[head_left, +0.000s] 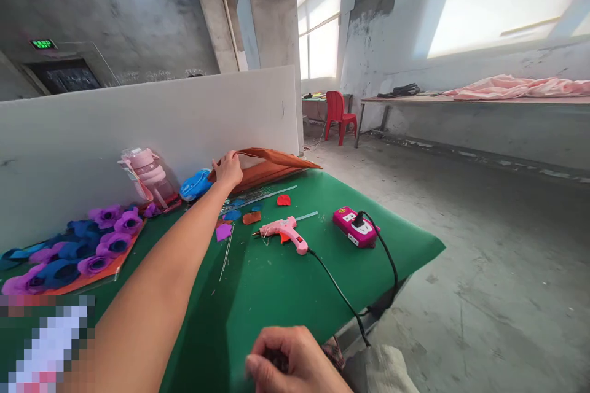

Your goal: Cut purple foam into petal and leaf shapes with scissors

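My left hand reaches to the back of the green table, its fingers closed on the edge of an orange-brown sheet that lies folded against the white partition. Near the front edge, my right hand is curled, with its thumb close to the fingers; what it holds, if anything, is hidden. Between the hands lie a pink glue gun with a glue stick in its rear, thin wires, and small pieces in red, brown and purple.
Purple and blue flowers lie at the left, beside a pink bottle and a blue item. A magenta power strip sits at the right, its black cable hanging over the edge. Beyond stands a red chair.
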Action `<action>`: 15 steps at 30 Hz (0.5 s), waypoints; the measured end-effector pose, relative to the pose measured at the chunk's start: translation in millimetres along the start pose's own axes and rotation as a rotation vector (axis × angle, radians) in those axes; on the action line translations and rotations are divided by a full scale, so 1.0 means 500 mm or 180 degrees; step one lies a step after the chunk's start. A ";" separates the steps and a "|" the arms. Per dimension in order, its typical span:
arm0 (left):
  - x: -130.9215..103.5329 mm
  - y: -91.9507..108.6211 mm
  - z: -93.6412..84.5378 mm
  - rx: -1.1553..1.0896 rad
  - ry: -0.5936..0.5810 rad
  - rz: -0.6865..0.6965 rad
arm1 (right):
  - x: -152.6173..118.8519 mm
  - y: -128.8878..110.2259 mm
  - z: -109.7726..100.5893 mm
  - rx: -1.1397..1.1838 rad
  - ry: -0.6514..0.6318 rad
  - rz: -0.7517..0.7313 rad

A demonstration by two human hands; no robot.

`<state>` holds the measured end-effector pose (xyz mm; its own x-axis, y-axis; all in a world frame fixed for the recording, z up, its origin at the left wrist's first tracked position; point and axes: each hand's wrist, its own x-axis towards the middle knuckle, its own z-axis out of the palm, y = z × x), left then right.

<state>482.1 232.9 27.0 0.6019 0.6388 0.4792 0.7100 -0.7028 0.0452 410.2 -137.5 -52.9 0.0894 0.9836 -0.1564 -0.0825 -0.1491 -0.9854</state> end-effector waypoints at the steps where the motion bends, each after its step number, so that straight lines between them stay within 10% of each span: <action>1: -0.002 0.002 -0.022 -0.0053 0.0115 0.0012 | 0.002 -0.003 0.001 0.0047 0.0078 -0.0045; 9: -0.042 0.016 -0.224 -0.0331 0.0813 0.0286 | 0.020 -0.019 -0.009 0.0257 0.0678 -0.0656; 15: -0.056 -0.067 -0.402 -0.1453 0.1690 0.0838 | 0.010 -0.048 -0.037 0.0925 0.1479 -0.0996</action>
<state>367.8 175.7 188.3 0.3914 0.2756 0.8780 0.2748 -0.9456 0.1743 430.9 -130.7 -31.2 0.5694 0.8199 0.0589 -0.2432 0.2364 -0.9407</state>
